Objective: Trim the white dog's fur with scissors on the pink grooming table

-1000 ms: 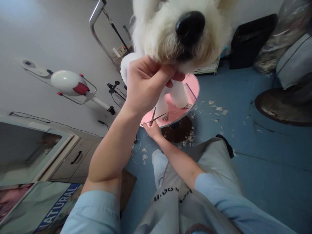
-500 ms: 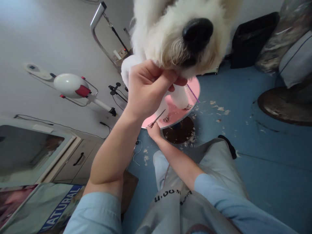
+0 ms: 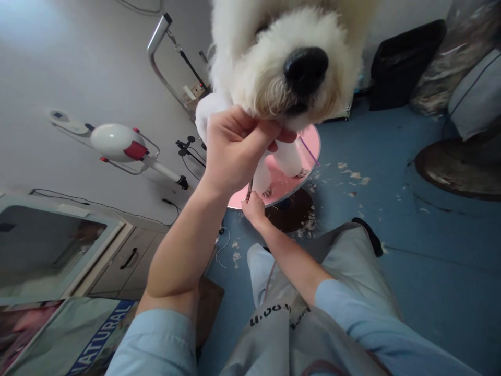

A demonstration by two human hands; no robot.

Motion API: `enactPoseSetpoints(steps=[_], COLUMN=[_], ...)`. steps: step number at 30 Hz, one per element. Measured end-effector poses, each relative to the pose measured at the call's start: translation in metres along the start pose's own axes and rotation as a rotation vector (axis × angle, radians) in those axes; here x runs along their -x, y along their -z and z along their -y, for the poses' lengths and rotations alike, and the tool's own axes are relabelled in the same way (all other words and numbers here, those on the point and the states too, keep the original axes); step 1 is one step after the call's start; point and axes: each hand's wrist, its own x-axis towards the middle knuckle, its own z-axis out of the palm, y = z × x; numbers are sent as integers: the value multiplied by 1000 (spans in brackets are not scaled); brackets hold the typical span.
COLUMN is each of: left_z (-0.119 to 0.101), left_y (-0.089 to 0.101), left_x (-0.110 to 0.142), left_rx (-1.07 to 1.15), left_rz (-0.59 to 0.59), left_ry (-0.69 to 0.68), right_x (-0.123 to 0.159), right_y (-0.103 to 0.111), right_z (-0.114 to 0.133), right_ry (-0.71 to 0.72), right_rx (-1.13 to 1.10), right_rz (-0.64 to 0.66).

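A fluffy white dog (image 3: 289, 68) with a black nose faces me at the top of the view. My left hand (image 3: 238, 146) is closed on its chin from below, thumb and fingers pinching the fur there. Lower down, my right hand (image 3: 254, 208) grips the handles of a pair of scissors (image 3: 249, 192), whose blades point up and are partly hidden behind my left forearm. The dog's white front legs (image 3: 290, 159) stand on a round pink grooming table (image 3: 285, 184), close to my right hand.
Clipped fur (image 3: 354, 174) lies scattered on the blue floor. A curved metal grooming arm (image 3: 154, 52) with a lead rises at the upper left, near a white-and-red wall device (image 3: 117, 142). A black bin (image 3: 405, 65) and a round dark base (image 3: 457, 169) are at the right.
The dog's muzzle has shifted slightly left and down, my left hand still at its chin. My right hand has moved slightly right, and the scissors have turned more upright behind my left forearm.
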Motion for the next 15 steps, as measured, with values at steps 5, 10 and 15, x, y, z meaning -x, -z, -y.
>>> enactPoseSetpoints(steps=[5, 10, 15], left_z=[3, 7, 11], left_y=[2, 6, 10], left_x=[-3, -1, 8], left_rx=[17, -11, 65], left_rz=[10, -39, -77], left_ry=[10, 53, 20], right_x=[1, 4, -1], right_y=[3, 8, 28], right_z=[2, -12, -59], right_ry=[18, 85, 209], right_rx=[0, -77, -302], right_rz=[0, 67, 240])
